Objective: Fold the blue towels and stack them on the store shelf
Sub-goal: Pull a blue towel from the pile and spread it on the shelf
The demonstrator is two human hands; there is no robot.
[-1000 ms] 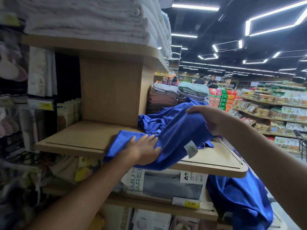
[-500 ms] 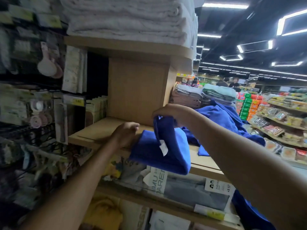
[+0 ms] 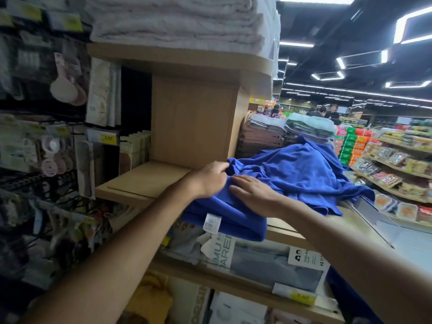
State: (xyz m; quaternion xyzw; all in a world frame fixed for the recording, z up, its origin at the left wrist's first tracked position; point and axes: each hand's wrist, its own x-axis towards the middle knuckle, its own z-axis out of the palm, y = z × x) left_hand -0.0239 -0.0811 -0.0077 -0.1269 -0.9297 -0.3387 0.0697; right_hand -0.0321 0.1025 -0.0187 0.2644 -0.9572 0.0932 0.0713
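Folded towel (image 3: 233,220) sat at the shelf's (image 3: 145,183) front edge. I had right hand (image 3: 254,195) flat on it, fingers straight, pinning the fold; left hand (image 3: 207,181) curled at its back edge, grip unclear.

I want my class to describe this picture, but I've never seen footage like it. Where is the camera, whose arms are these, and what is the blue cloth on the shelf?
No machine here: a person wears a wide-angle camera on the head, so you look along their own arms. On the wooden shelf lies a folded blue towel with a white label; behind it sits a loose heap of blue towels. The right hand presses flat on the folded towel. The left hand curls its fingers at the cloth's edge; whether it grips is unclear.
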